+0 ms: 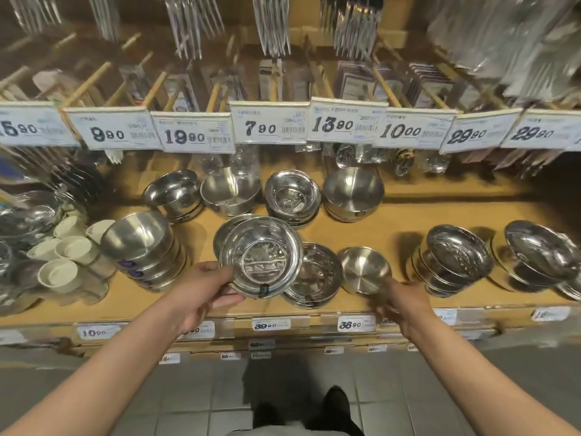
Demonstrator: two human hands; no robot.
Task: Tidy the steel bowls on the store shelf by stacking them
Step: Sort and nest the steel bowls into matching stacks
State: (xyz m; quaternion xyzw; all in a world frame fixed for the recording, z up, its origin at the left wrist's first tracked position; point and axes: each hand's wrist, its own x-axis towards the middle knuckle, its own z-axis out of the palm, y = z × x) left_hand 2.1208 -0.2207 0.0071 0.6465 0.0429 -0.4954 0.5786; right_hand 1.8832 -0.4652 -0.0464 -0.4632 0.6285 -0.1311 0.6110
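Head view of a wooden shelf carrying steel bowls: four stacks in the back row and, in the front row, one tall stack at left, a low stack at centre, a single small bowl and two stacks at right. The left hand pinches the rim of a shallow bowl, tilted above the low stack. The right hand, blurred, reaches toward the small bowl; its grip cannot be told.
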